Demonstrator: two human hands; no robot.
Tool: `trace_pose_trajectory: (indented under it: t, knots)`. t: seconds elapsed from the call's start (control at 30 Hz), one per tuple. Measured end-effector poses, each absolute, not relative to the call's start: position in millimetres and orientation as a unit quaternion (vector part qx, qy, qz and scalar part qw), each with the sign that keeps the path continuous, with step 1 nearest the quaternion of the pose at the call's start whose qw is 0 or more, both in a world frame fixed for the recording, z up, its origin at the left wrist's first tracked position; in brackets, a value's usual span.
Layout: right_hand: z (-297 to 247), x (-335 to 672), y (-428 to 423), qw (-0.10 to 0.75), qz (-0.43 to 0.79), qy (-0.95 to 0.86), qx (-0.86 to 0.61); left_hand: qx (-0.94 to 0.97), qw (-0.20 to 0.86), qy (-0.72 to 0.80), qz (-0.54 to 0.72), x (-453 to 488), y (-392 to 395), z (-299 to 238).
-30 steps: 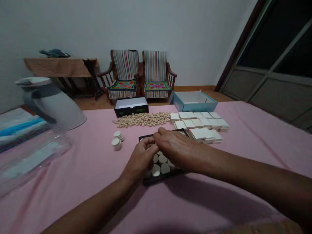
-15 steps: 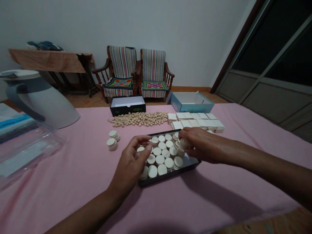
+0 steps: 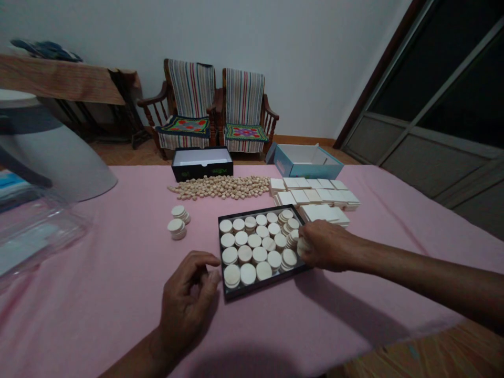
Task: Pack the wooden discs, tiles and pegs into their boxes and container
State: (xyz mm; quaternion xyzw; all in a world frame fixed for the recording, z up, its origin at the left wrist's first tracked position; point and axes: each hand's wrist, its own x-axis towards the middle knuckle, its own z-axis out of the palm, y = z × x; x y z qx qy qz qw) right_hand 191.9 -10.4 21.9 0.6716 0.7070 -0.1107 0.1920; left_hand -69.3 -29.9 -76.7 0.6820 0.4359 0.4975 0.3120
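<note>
Pink tablecloth (image 3: 118, 273), right hand (image 3: 326, 247) gripping discs (image 3: 302, 245) in black tray (image 3: 221, 248), box (image 3: 202, 169) lettering unreadable

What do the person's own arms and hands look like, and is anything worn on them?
Both forearms are bare as far as the view shows: no sleeves reach the left forearm or the right forearm. The left hand and right hand wear no gloves, and no watch, bracelet or ring shows.

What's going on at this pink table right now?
A person is working at a black tray of round wooden discs. The right hand grips a stack of discs at the tray's right edge; the left hand rests curled and empty by its near-left corner. Two more stacks stand apart, further left.
</note>
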Motion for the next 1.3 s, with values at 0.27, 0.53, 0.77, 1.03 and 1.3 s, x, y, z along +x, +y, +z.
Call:
trace_pose_trajectory:
  t: [0.27,0.53,0.77,1.03,1.3]
  knots:
    - [11.9,189.4,-5.0,0.204,-0.099,0.685,0.693,0.783,0.236,0.315,0.481,-69.2,-33.1,-79.1]
    - [6.3,187.6,-1.7,0.208,-0.115,0.677,0.696,0.785,0.22,0.324,0.48,-69.2,-32.4,-75.1]
    - [7.9,182.8,-1.4,0.22,-0.134,0.659,0.707,0.798,0.208,0.331,0.458,-69.5,-35.1,-76.0]
    - [-2.0,185.2,1.5,0.228,-0.207,0.621,0.721,0.814,0.194,0.324,0.441,-66.2,-35.1,-75.2]
    - [2.1,183.5,0.1,0.195,-0.229,0.619,0.726,0.812,0.196,0.319,0.448,-66.5,-35.3,-73.1]
